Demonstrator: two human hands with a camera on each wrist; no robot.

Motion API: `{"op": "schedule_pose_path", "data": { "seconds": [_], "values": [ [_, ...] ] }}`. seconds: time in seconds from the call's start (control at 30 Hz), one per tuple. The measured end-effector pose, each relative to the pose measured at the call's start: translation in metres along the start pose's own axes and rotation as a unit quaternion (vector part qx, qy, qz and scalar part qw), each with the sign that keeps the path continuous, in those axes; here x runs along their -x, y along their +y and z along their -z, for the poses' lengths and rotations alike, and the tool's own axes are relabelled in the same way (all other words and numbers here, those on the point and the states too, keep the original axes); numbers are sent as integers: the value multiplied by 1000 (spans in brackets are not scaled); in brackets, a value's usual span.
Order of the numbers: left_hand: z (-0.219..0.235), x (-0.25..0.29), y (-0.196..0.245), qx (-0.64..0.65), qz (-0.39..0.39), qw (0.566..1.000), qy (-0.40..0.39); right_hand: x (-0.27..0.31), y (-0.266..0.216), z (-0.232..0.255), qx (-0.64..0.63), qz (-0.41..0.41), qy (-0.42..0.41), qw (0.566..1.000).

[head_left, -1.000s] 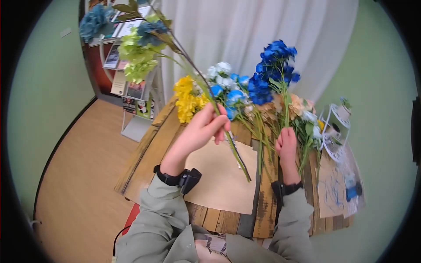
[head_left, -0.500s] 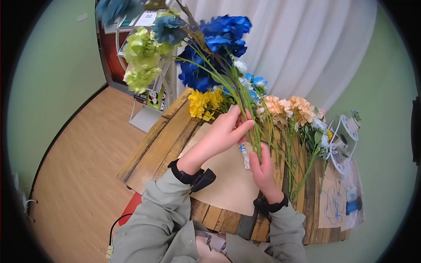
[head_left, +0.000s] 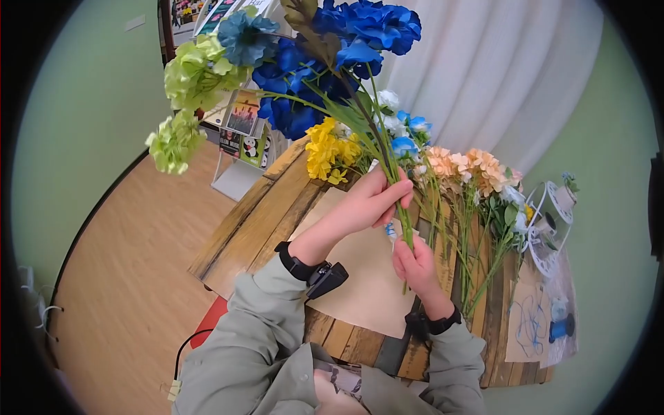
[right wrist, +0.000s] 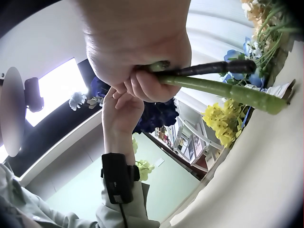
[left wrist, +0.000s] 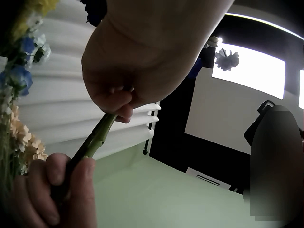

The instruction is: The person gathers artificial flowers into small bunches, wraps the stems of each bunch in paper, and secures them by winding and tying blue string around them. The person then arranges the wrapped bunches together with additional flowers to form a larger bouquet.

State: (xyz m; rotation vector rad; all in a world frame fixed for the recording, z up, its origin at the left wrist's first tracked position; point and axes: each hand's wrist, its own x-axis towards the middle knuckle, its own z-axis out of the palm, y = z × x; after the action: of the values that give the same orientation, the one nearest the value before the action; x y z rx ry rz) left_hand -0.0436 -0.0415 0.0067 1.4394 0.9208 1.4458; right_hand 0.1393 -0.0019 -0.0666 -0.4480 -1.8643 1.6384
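Observation:
My left hand (head_left: pixel 373 200) grips a bunch of flower stems (head_left: pixel 406 232) above the table. Just below it, my right hand (head_left: pixel 417 266) holds the same stems near their lower ends. Deep blue flowers (head_left: pixel 384 28), a teal flower (head_left: pixel 247 38) and light green flowers (head_left: pixel 200 72) spread from the top, leaning left. In the right wrist view a thick green stem (right wrist: pixel 228 92) and a dark stem (right wrist: pixel 213 68) stick out past the right hand's curled fingers. The left wrist view shows a short stretch of stems (left wrist: pixel 99 135) between both hands.
Brown paper (head_left: pixel 360 290) lies on the wooden table (head_left: pixel 242 228) below my hands. Yellow flowers (head_left: pixel 328 152), white-and-blue flowers (head_left: pixel 404 145) and peach flowers (head_left: pixel 470 166) lie along the back. To the right are a white wire stand (head_left: pixel 546 238) and a blue spool (head_left: pixel 561 328).
My right hand has brought the blue flowers leftward from apart on the right into the bunch in my left hand. Both hands now hold the stems together.

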Motion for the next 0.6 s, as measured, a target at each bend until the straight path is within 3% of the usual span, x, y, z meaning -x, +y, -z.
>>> {"op": "schedule_pose_path", "data": {
  "seconds": [0.03,0.13,0.27,0.33,0.37,0.43,0.5,0.6],
  "values": [
    [2,1,-1,-3,1,1000,5,-2,-1,-1,90,6,28,996],
    [16,-2,-3,-5,-43,994,102,-5,17,8,136,4,46,990],
    [23,5,11,17,-27,995,96,-5,17,10,106,7,46,993],
    [18,8,17,23,-19,992,120,-7,18,17,-78,-110,-62,989],
    [20,8,15,20,-20,992,122,-9,17,22,-82,-113,-50,989],
    [28,4,12,34,-57,993,101,-13,15,34,-139,-129,-141,972],
    [31,6,15,41,-61,986,150,-14,23,46,-139,-141,-136,971],
    [39,6,17,24,-72,984,159,-17,43,62,-272,-137,-102,947]
  ]
}}
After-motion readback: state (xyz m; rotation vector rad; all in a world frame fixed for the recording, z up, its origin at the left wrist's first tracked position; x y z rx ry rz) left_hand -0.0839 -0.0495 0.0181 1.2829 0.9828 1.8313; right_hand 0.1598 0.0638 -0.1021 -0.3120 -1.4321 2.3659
